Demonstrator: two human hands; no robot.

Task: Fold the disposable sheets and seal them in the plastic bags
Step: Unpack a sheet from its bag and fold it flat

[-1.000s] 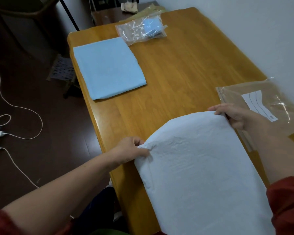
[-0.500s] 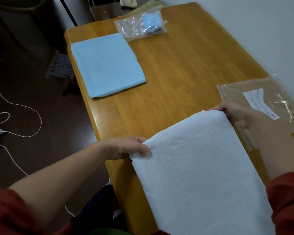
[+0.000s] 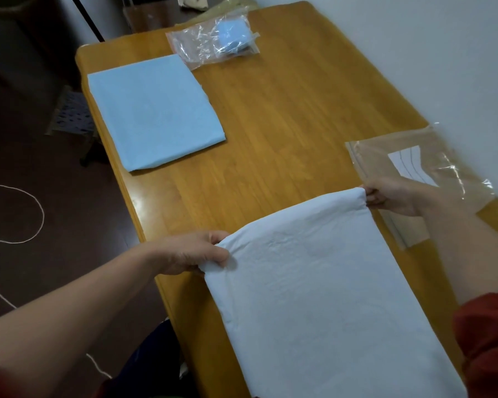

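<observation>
A white disposable sheet (image 3: 322,288) lies folded lengthwise on the near part of the wooden table (image 3: 285,116) and runs off the near edge. My left hand (image 3: 196,251) pinches its far left corner. My right hand (image 3: 391,196) pinches its far right corner. An empty clear plastic bag (image 3: 431,168) with a white label lies under and beyond my right hand. A folded blue sheet (image 3: 156,110) lies flat at the far left. A sealed clear bag (image 3: 213,44) holding a small folded blue sheet sits at the far end.
A white wall runs along the table's right side. White cables (image 3: 18,219) lie on the dark floor to the left. A patterned stool (image 3: 69,113) stands by the table's left edge. Another dark table (image 3: 153,15) stands beyond the far end.
The sheet's far edge has been pulled straighter and tauter between my hands. My left hand has shifted slightly left. The camera view has tilted a little.
</observation>
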